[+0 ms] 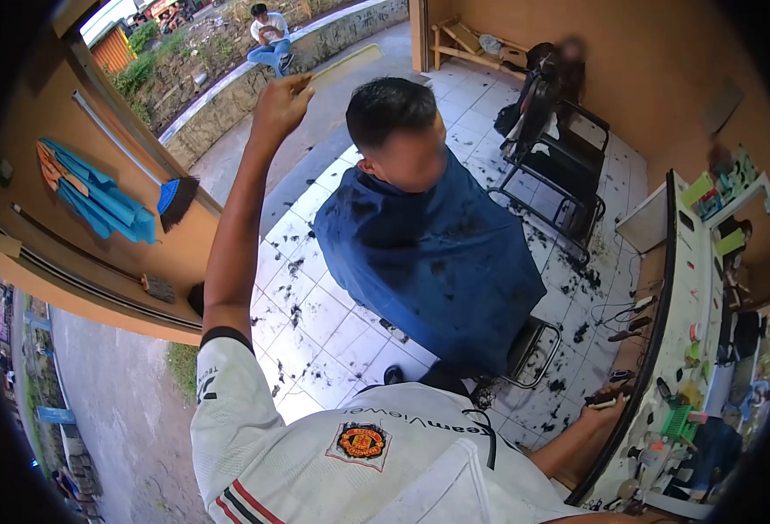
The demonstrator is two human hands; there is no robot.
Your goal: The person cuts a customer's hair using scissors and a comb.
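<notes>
My left hand (282, 103) is raised at upper left, its fingers closed on one end of a long pale-yellow comb (347, 63). The comb is beside and above the dark hair of a seated person (391, 109), apart from it. A dark blue barber cape (420, 253) covers that person from the neck down. Low on the right, my right hand (603, 421) is at the counter's edge, its fingers closed around a dark hair clipper (608, 399); part of the grip is hard to make out.
More clippers (634, 325) hang by cords along the counter (695, 288), which carries a green basket (680, 423) and bottles. A black barber chair (560, 166) stands behind. Cut hair litters the tiled floor (315, 314). A blue broom (175, 203) leans at left; another person (271, 39) sits outside.
</notes>
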